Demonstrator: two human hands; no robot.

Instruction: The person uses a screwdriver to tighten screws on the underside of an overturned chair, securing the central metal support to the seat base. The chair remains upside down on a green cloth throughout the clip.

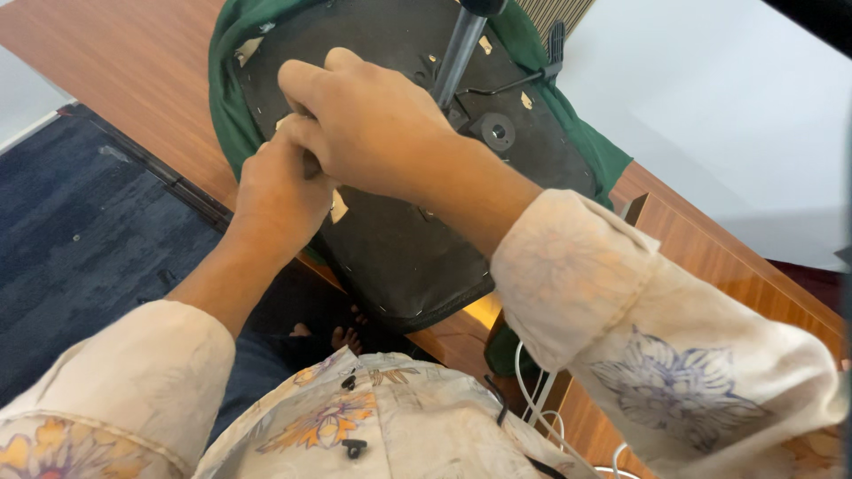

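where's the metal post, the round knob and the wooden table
metal post (459, 51), head view, on the middle of the grey shaft
round knob (497, 131), head view, on its dark face beside the post's foot
wooden table (142, 66), head view, on bare top left of the seat

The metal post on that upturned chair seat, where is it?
In the head view, the metal post rises at top centre from the black seat underside, just right of the right hand.

The view shows two hands, left (280, 191) and right (373, 120), one upturned chair seat (399, 239), one metal post (459, 49), one wooden table (142, 62), and seemingly one white cable (532, 404).
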